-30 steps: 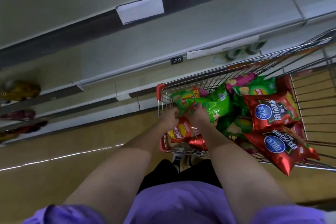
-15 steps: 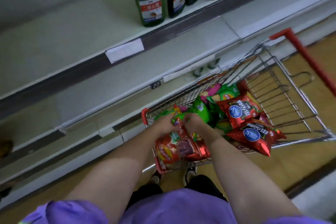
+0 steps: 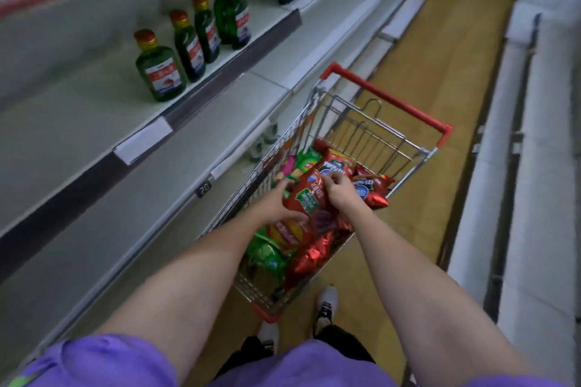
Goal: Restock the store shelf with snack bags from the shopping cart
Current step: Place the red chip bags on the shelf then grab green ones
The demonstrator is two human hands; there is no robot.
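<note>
Head view: a red crinkled foil snack bag [image 3: 309, 198] is held above the wire shopping cart with red handle [image 3: 390, 105], its long axis running away from the body. It is pinched by the left hand [image 3: 276, 203] and right hand [image 3: 341, 190] at opposite sides. The pale shelf [image 3: 176, 173] lies leftward, nearer the left hand.

shelf [image 3: 78, 132]: near part bare | far part: green bottles [image 3: 160, 71] | cart [image 3: 386, 97]: open top
</note>
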